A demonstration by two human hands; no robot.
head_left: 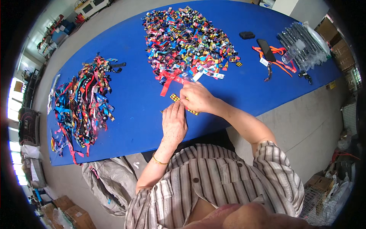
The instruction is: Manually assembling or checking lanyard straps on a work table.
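With the clock centred on the hands, the yellow-and-black checked strap (193, 112) is found at the middle, over the blue table (129, 76). It appears to be gripped by the right hand (199, 98), whose fingers are curled closed; one part is seen towards 10 o'clock, another towards 4. The fingers of the left hand (174, 121) are laid together, their tips brought to the strap; whether it is pinched there cannot be told, as the undersides are hidden.

Just beyond, at 11 o'clock, a red strap (167, 82) is spread at the near edge of a broad heap of small, short-looking pieces (187, 42), piled at 12 o'clock. At 9 o'clock a pile of long straps (84, 101) is gathered. Farther out at 2 o'clock, a phone (266, 50) and plastic-wrapped packs (305, 42) are set down.

The checked strap is judged to be mid-handling, unfinished. Much seems sorted into two piles, but which is finished and which is left cannot be told.
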